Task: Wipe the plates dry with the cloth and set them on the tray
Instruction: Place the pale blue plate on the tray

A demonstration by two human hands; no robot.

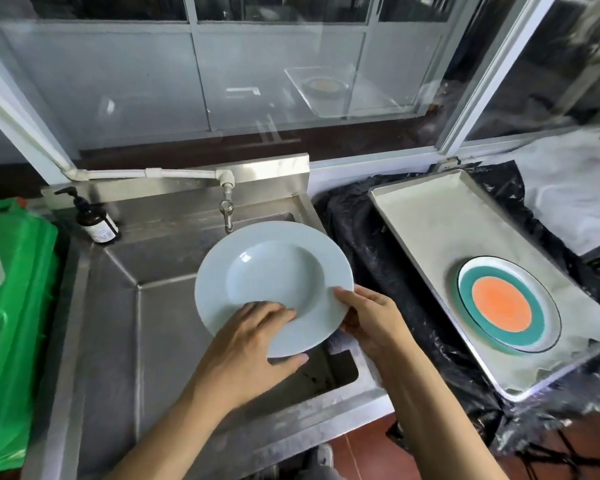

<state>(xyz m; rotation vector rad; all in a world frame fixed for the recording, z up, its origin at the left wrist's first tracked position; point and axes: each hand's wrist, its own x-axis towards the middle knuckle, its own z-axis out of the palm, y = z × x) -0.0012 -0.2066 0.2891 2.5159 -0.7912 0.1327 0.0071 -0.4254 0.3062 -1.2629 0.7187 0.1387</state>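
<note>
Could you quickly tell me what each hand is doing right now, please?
Left hand: grips the near rim of the pale blue plate.
Right hand: grips the same plate's right edge.

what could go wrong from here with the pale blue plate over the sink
1. The pale blue plate is held tilted over the steel sink, with the left hand and right hand both on its near edge. If still wet, it could slip and chip on the metal.
2. No cloth is visible, so it may reach the tray undried.
3. Set down carelessly, it could knock the orange and teal plate.
</note>
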